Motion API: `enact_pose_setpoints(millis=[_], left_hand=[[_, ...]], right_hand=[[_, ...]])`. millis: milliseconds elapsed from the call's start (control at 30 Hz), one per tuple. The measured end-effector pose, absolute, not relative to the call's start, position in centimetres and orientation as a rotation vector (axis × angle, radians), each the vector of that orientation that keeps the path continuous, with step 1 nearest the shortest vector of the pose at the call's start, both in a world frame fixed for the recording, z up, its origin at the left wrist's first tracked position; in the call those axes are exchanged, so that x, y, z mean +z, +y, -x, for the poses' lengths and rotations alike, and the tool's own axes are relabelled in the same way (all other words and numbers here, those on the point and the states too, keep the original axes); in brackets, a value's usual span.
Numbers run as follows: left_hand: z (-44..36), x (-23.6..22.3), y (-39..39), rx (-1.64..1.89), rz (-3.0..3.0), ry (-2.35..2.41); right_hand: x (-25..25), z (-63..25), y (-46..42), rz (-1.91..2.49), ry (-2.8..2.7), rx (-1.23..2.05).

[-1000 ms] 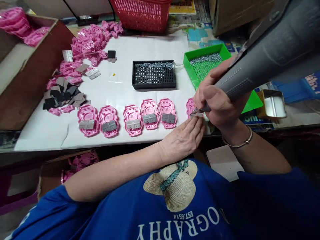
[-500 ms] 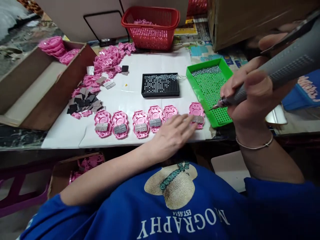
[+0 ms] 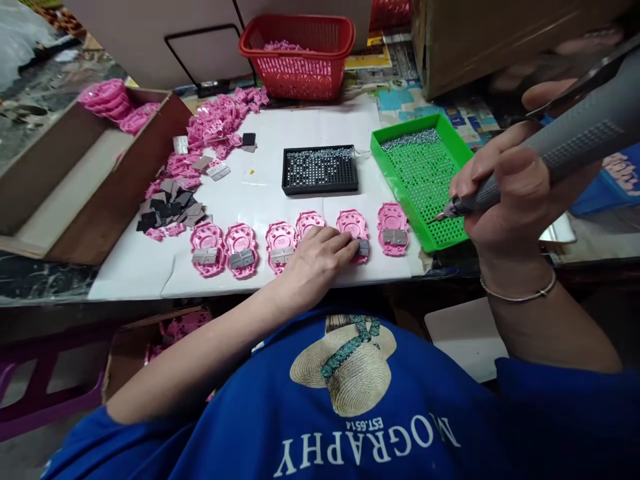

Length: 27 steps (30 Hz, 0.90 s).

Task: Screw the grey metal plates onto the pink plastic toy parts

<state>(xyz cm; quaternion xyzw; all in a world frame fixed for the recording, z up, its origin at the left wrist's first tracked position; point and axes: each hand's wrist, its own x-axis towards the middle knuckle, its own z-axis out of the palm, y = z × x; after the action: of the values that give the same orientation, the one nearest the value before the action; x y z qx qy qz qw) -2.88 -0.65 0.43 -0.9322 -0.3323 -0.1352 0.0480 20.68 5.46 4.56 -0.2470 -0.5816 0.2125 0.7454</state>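
My right hand (image 3: 515, 180) is wrapped around a grey electric screwdriver (image 3: 565, 140); its bit points down over the green perforated tray (image 3: 383, 180) of small screws. My left hand (image 3: 317, 257) lies over the row of pink plastic casings, palm down, fingers bent and close together. Its fingertips are at the left side of one pink casing (image 3: 353, 219) with a dark grey plate, and its thumb is hidden. It partly covers another casing (image 3: 309, 219). The rightmost casing (image 3: 393, 217) carries a grey plate (image 3: 395, 237). Further left are several more with plates.
A black perforated tray (image 3: 320, 188) with screws sits mid-table. Behind it stands a red basket (image 3: 300, 73) of pink parts. Loose pink parts (image 3: 220, 120) and grey and black plates (image 3: 173, 203) lie left, beside a long open box (image 3: 115, 193). A cardboard box (image 3: 465, 47) stands back right.
My left hand has moved left from near the rightmost casing, its fingers bending. The casing at its fingertips now sits further right, its plate partly showing. The screwdriver tip has shifted slightly right.
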Motion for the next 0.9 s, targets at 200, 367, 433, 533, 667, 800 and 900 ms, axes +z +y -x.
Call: enact_pose_setpoints(millis=[200,367,433,533,667,800,900], left_hand=[[3.4,0.6,-0.8,-0.479,2.845,-0.945],[4.1,0.6,-1.5,-0.599,2.761,-0.947],[4.0,0.6,-1.8,-0.601,2.725,-0.964],[3.6,0.4,-2.1,-0.553,2.704,-1.009],[3.1,0.2,-2.2,-0.552,2.731,-1.06],[2.8,0.2,-2.1,-0.572,2.784,-1.044],[2.6,0.4,-1.9,-0.552,2.773,-0.983]], right_hand=[[4.6,-20.4,5.3,0.589,-1.28,0.478],[4.8,-20.3,5.2,0.572,-1.312,0.468],[4.7,-20.3,5.1,0.558,-1.324,0.468],[4.6,-20.2,5.2,0.563,-1.291,0.477],[4.8,-20.5,5.6,0.524,-1.294,0.394],[5.2,-22.2,6.2,0.506,-1.291,0.353],[5.1,-24.0,6.4,0.548,-1.299,0.352]])
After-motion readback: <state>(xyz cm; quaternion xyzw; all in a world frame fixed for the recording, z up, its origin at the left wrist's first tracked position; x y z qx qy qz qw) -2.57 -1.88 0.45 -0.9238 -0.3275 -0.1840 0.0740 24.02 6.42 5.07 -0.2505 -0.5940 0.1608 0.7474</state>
